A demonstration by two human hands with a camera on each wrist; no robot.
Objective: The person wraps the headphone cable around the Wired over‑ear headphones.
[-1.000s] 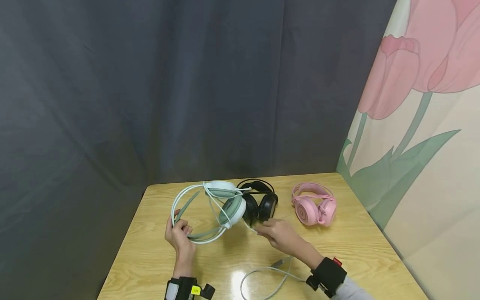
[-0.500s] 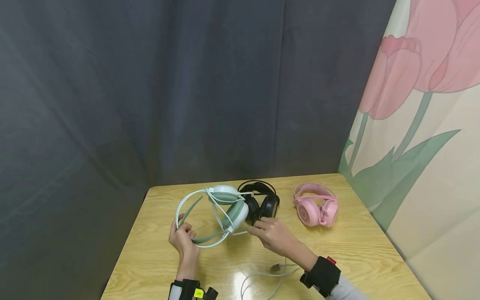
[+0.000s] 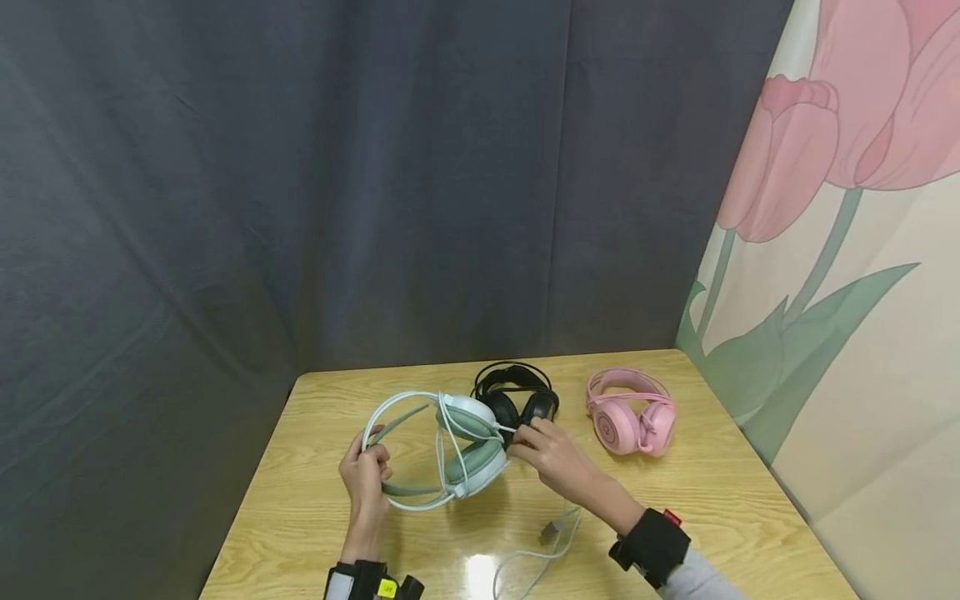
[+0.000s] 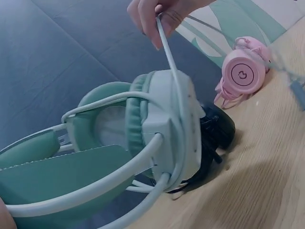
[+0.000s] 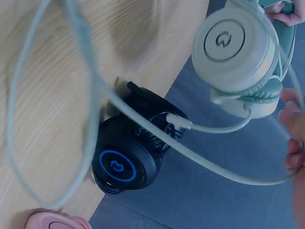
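A pale mint headset (image 3: pixel 480 468) with green ear pads is held tilted above the table. My left hand (image 3: pixel 365 477) grips it by the headband. Strands of its pale cable (image 4: pixel 178 102) are wrapped around the ear cups. Beside the cups, my right hand (image 3: pixel 553 457) pinches this cable between thumb and fingers, as the left wrist view shows. A short microphone boom (image 5: pixel 178 120) sticks out from the headset in the right wrist view. The cable's loose end hangs down to the table, where a USB plug (image 3: pixel 551 533) shows below my right hand.
Behind the mint headset, a black headset (image 3: pixel 517 390) stands on the wooden table (image 3: pixel 300 517). A pink headset (image 3: pixel 630 412) sits to the right. The dark curtain (image 3: pixel 450 183) borders the back, and a tulip-patterned wall covering (image 3: pixel 825 350) the right side.
The mint headset has shifted slightly right and downward with its ear cups turned. My right hand has moved up close to the cups, and the loose cable on the table has shifted.
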